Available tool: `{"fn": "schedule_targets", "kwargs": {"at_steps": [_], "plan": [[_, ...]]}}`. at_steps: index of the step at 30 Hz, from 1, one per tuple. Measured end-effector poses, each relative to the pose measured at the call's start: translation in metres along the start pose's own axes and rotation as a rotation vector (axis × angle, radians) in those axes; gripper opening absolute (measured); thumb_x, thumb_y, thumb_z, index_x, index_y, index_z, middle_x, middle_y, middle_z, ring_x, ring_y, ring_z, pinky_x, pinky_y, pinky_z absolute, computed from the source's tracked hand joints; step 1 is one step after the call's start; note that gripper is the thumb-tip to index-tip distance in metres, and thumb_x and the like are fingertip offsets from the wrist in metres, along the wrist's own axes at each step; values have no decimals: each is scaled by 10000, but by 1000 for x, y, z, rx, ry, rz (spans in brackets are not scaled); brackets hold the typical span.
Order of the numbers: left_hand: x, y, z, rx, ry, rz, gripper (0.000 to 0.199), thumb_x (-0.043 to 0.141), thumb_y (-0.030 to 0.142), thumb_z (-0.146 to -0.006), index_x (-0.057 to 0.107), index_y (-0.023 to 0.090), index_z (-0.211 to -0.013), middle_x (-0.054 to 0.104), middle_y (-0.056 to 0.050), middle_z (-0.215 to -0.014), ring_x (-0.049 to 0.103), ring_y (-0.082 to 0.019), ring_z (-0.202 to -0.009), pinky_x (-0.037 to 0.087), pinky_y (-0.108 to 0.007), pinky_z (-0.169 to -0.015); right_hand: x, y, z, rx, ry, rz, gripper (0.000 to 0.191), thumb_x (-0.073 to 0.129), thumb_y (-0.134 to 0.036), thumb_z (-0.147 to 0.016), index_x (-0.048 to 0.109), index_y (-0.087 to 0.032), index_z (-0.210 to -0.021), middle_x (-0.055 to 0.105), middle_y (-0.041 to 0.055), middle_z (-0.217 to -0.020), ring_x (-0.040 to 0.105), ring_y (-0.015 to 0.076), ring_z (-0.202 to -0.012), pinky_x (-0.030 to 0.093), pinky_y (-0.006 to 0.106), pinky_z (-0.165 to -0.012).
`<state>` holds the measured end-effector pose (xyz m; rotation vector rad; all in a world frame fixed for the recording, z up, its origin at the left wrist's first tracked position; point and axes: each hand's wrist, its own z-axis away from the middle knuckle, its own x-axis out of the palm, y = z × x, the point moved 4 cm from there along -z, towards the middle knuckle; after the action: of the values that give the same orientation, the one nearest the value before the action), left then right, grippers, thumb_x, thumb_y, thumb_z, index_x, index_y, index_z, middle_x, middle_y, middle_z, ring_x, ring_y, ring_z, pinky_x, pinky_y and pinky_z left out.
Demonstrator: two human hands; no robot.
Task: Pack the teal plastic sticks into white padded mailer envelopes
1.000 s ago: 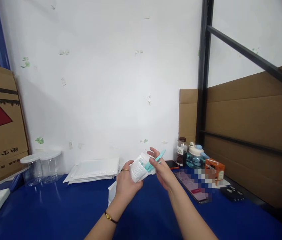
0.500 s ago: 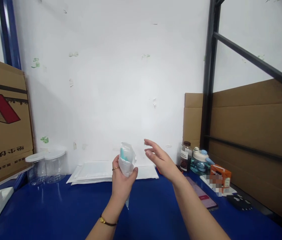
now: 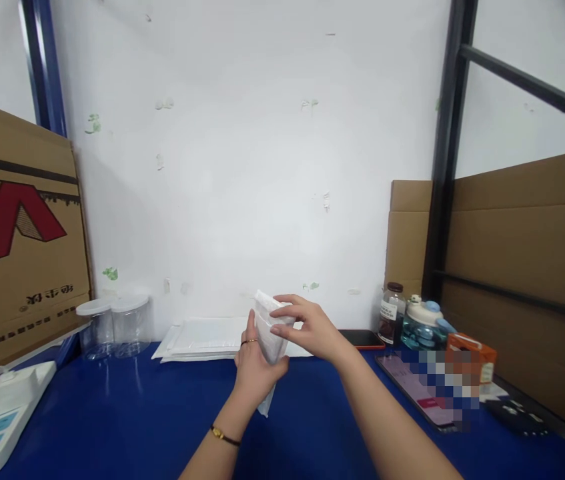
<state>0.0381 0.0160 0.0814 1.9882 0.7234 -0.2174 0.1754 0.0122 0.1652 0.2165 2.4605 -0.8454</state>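
My left hand [image 3: 257,363] is wrapped round a white translucent plastic bag [image 3: 269,327], held up over the blue tabletop. The bag's lower corner hangs below the palm. My right hand [image 3: 309,327] has its fingertips and thumb on the bag's upper right side, closed on the plastic there. Whatever lies inside the bag is covered in this view. Behind the hands, a pile of flat white bags [image 3: 197,339] lies against the wall.
Two clear lidded jars [image 3: 131,330] stand at back left, with a power strip [image 3: 12,407] nearer. On the right are a brown-capped bottle [image 3: 391,313], a teal water bottle [image 3: 419,327], an orange box [image 3: 485,357], a phone [image 3: 412,387] and a dark phone [image 3: 359,338].
My right hand has come left onto the bag's upper part. The bag has turned, so the teal item seen at its top is now covered. The view has shifted left.
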Motion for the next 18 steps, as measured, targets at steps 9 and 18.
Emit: {"fn": "schedule_targets", "kwargs": {"at_steps": [9,18], "plan": [[4,-10,0,118,-429,508,871,538,121,-653,151,238,-1426,252,-37,-1466,219,-236,-1336,157,-352,-1099,-25,21,11,-4,-315,-148,514,539,-88,-723,542,-237,-1215,551,55,-1045,532,167,-892,446,299,-787],[19,-12,20,-369,-896,1007,537,527,489,-751,560,144,-1161,652,-104,-939,595,-249,-878,433,-340,-790,-30,49,8,164,-220,-155,308,527,-416,-821,670,-146,-859,619,47,-804,554,173,-759,435,265,-677]]}}
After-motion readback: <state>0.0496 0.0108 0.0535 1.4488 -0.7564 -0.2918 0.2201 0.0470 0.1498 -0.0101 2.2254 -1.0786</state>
